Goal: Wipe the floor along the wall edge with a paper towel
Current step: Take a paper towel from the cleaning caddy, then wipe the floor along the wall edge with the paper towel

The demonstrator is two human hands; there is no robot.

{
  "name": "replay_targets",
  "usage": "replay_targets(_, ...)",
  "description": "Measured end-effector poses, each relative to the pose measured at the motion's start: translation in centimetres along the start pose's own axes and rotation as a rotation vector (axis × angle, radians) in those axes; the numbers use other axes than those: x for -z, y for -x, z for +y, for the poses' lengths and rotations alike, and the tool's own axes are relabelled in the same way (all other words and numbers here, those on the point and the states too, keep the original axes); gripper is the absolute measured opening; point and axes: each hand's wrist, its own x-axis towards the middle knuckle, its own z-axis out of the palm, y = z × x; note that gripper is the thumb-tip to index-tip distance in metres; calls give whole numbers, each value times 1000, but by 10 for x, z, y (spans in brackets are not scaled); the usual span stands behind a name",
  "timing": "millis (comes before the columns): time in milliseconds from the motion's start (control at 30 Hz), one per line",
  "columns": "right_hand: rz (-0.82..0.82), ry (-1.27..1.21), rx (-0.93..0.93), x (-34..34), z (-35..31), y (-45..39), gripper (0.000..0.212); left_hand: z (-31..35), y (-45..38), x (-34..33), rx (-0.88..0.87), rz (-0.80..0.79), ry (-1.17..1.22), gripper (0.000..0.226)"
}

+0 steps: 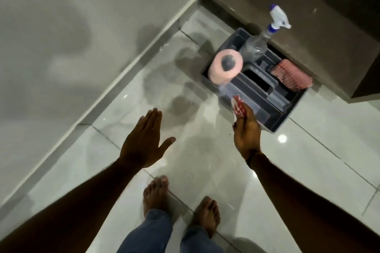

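Your bare feet stand on the glossy floor, both arms stretched forward. Your left hand hovers flat, palm down, fingers straight and together, thumb splayed, holding nothing. Your right hand reaches toward the grey caddy, fingers pinching something red and white, too blurred to name. The pink paper roll stands in the caddy's near corner; tear a sheet cleanly, then work along the wall edge.
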Motion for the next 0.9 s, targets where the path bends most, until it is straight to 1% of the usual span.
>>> replay_targets(133,-135,19,122,-64,-45,21,46,-41,49,-8,143,71,80,109)
replay_targets(267,-280,116,299,-132,-64,11,54,-84,65,-41,272,94,127,110)
replay_targets(367,-366,263,467,-188,-57,-15,59,-123,53,-77,334,133,132,107)
replay_targets(467,-401,410,615,-245,-32,-41,64,-157,30,-122,367,152,119,105)
replay_targets(533,-410,506,702,-273,-13,-54,62,-170,15,-148,391,165,131,104)
replay_targets(600,-452,624,807,-299,9,-66,58,-181,0,-176,416,175,144,103)
replay_targets(667,-515,718,841,-316,26,-70,66,-186,-12,-198,442,190,155,102)
replay_targets(700,-531,748,817,-323,33,-72,69,-188,-16,-207,458,207,160,102)
replay_targets(767,-501,758,763,-331,45,-70,73,-189,-21,-222,472,254,151,102)
replay_targets(900,-478,809,807,-330,51,-88,76,-197,-27,-233,456,290,113,105)
